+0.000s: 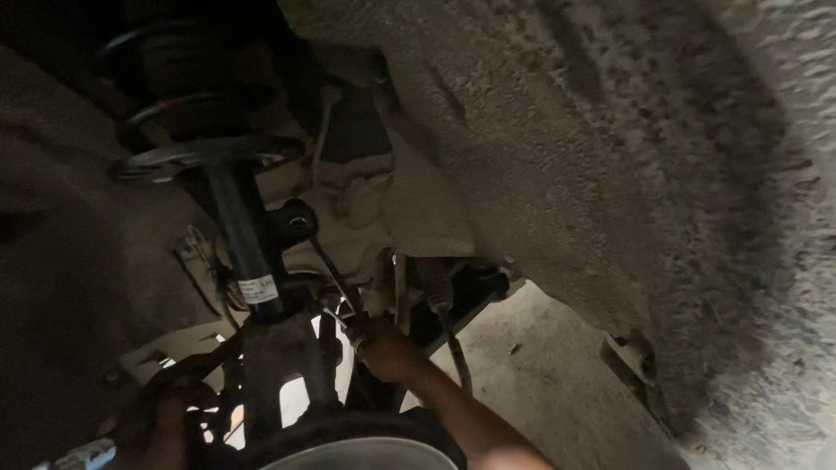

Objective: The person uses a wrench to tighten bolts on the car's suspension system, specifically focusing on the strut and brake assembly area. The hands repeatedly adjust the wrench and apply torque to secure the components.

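Under the wheel arch, my right hand [383,346] closed its fingers [359,329] around a thin rod [329,270] beside the black strut [242,235], while my left hand [161,422], grip unclear, sat low left.

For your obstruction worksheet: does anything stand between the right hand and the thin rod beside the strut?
Nothing visible does. The right hand already reaches the lower end of the thin rod, just right of the black strut. Dim light hides whether the fingers close round it. The left hand sits low, left of the strut.
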The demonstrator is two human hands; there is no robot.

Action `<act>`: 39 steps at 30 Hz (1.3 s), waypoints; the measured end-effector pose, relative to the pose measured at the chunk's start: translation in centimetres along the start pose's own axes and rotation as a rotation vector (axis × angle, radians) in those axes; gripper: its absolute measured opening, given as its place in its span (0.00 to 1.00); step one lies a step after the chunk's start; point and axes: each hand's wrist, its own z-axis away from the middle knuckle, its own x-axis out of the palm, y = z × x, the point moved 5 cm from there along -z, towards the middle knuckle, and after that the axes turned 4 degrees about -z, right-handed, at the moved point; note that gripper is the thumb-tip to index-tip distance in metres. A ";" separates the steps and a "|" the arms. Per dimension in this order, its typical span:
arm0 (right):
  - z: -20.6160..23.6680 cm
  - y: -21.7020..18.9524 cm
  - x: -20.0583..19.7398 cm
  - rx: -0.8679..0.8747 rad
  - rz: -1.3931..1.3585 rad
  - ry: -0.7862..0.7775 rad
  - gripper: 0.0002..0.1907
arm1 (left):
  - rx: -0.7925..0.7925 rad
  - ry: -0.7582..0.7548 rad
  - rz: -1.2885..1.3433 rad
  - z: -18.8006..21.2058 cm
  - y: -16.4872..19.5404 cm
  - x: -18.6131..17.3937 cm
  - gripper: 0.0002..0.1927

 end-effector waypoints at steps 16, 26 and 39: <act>-3.9 -1.1 0.9 -0.326 0.677 -0.208 0.14 | 0.072 0.000 0.080 1.3 -0.9 0.5 0.31; -2.3 -3.8 0.0 -0.161 0.494 -0.211 0.19 | 0.112 0.117 -0.062 4.9 6.5 -0.3 0.21; -2.6 -8.9 1.4 0.051 0.683 -0.320 0.29 | 0.750 0.558 -0.393 9.1 11.4 -2.3 0.13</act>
